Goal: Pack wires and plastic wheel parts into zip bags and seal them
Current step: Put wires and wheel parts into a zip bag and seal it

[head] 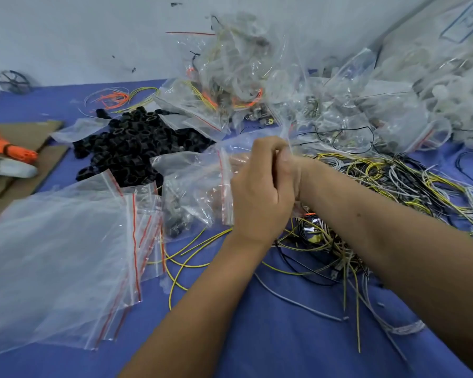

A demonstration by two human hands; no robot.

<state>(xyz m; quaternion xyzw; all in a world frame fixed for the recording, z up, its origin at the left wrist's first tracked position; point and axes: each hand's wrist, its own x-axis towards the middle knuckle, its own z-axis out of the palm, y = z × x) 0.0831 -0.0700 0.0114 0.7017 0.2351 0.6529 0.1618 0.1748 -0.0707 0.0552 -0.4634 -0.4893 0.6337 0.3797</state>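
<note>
Head view shows both hands, left [260,186] and right [291,165], pinching one bag [202,170] (sealing, I judge); next, press along its zip.

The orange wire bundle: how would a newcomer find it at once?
Start at the blue table cover and go to its far left edge, where brown cardboard lies. The orange wire bundle rests on it, a thick tied sheaf, unlike the thin loose orange strands farther back.

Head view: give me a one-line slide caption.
Both hands work a clear zip bag between black wheel parts and tangled wires.
</note>
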